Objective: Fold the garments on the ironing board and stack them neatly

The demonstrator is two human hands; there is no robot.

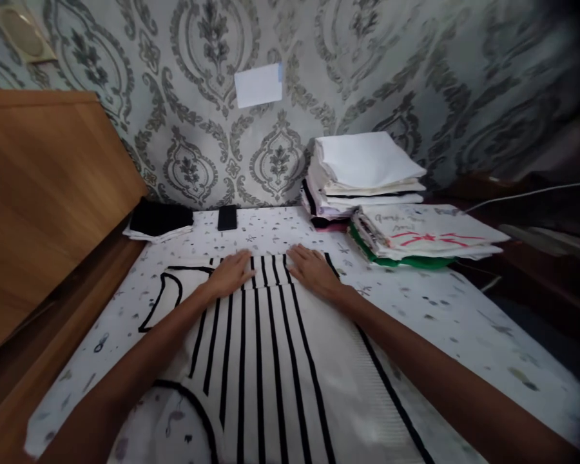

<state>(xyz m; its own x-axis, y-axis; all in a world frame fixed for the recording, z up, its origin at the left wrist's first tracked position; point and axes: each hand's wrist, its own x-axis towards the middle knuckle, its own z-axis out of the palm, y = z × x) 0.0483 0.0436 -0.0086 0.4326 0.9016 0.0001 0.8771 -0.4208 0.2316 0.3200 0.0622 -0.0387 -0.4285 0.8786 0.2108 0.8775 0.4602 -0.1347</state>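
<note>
Basically, I've got the striped garment spread flat on the patterned cover, left hand and right hand both resting palm-down near its far end. Fingers are stretched out loosely, clamped on nothing, I'd guess to keep it smooth. Folded piles sit off to the right, probably leaving room to work.

- White cloth atop the lower pile: dark script in two lines, too blurred to read, with red strokes just below.
- No word, brand or number is legible.
</note>
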